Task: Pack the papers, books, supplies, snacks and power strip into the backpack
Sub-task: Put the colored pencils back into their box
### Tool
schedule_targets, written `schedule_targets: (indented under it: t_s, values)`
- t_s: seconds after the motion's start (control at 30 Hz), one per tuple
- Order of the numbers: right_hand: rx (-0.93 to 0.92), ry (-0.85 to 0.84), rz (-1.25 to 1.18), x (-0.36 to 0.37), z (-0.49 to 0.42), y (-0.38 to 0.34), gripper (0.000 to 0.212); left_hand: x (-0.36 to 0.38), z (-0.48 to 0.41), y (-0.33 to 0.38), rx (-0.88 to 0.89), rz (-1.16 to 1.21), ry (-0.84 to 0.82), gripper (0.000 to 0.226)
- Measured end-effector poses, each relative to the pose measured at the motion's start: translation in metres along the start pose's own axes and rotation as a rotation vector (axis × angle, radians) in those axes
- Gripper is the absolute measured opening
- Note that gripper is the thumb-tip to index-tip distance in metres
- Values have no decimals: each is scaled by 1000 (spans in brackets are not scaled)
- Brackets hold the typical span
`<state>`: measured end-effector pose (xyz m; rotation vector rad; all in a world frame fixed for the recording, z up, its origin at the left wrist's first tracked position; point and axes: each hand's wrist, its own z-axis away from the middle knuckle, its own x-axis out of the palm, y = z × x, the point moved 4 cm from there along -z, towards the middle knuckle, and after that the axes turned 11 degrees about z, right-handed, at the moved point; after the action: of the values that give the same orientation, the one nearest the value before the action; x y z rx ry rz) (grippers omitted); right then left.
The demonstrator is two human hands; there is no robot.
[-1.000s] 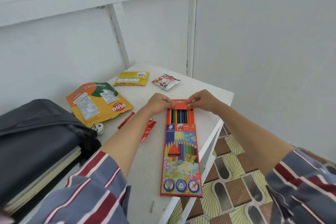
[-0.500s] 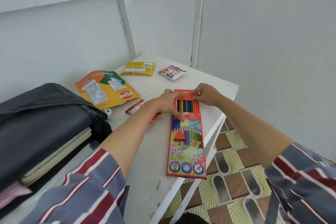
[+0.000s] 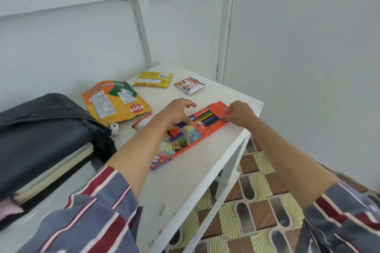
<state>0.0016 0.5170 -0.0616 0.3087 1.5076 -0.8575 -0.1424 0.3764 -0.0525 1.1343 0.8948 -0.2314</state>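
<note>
An orange box of coloured pencils [image 3: 191,135] lies slanted on the white table [image 3: 185,181], its far end showing the pencils. My right hand [image 3: 238,114] pinches the box's far right corner. My left hand [image 3: 176,112] rests over the box's middle, fingers spread, thumb touching it. A dark backpack [image 3: 41,135] lies at the left with books [image 3: 55,170] showing in its opening. Snacks lie behind: an orange-yellow pouch [image 3: 113,102], a yellow packet [image 3: 153,80], a small white packet [image 3: 190,85] and a red-white wrapper [image 3: 143,122].
A white plug [image 3: 114,129] peeks out beside the backpack. White walls close the table at the back and right. The table's right edge drops to a patterned floor [image 3: 257,201]. Something pink [image 3: 10,208] shows at the backpack's lower left.
The pencil box has turned from lying straight to slanting, its far end swung right. My left hand has lifted and spread its fingers. My right hand stays on the far end.
</note>
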Motion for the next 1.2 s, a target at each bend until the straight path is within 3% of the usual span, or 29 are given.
schedule_targets:
  t_s: [0.1, 0.23, 0.33, 0.4, 1.2]
  values:
    - [-31, -6, -42, -3, 2, 2, 30, 7, 10, -1, -58, 49, 13, 62]
    - [-139, -37, -41, -2, 1, 4, 19, 16, 29, -6, -141, 52, -34, 90]
    - [-161, -51, -101, -3, 3, 7, 38, 20, 39, -2, -150, -8, -77, 105]
    - [-170, -40, -158, -4, 6, 6, 38, 22, 42, 0, -152, -21, -70, 109]
    - [-251, -60, -202, 27, 12, -24, 42, 26, 46, 8, -98, -60, 41, 98]
